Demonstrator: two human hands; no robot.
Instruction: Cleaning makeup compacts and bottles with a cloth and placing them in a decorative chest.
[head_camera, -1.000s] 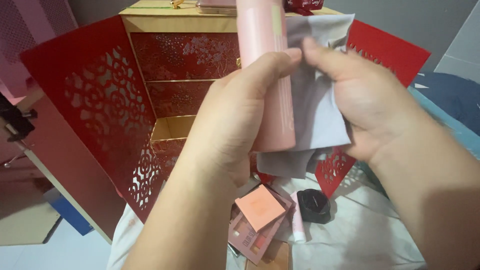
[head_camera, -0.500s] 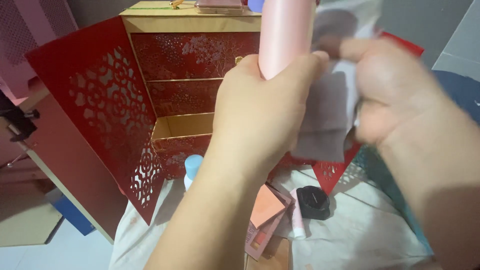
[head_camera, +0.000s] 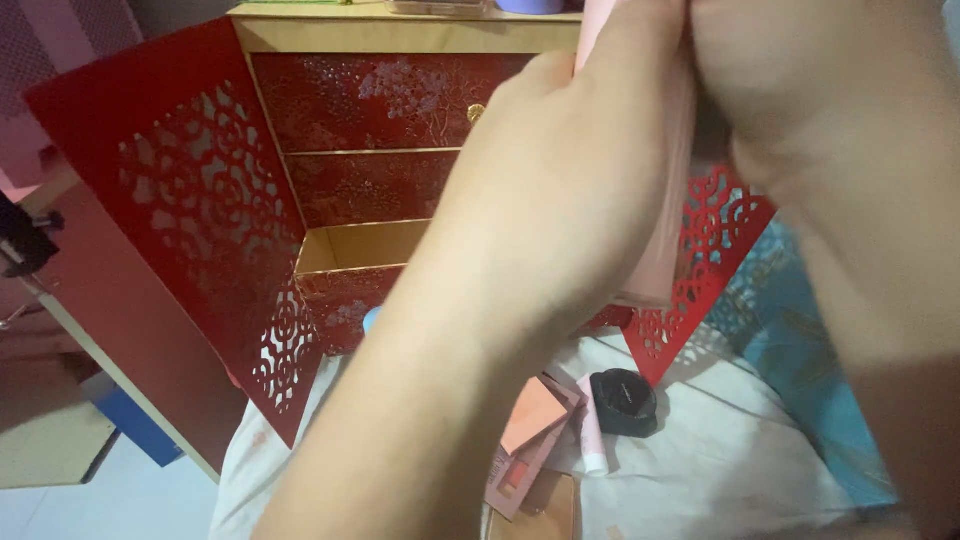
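Both hands moved up and closer to the camera since half a second ago; grey cloth now hidden. Left hand (head_camera: 560, 190) wraps the pink tube (head_camera: 668, 200), long axis near vertical, top toward 12 o'clock, at the frame's upper middle. Right hand (head_camera: 820, 110) covers the tube's top; grip unclear. Peach palette (head_camera: 532, 415), black round compact (head_camera: 623, 400) at 6 o'clock on white cloth (head_camera: 730, 470). Red cabinet (head_camera: 370, 130) at 10 o'clock.

Left hand (head_camera: 560, 200), right hand (head_camera: 800, 90): bare, no sleeves, no rings
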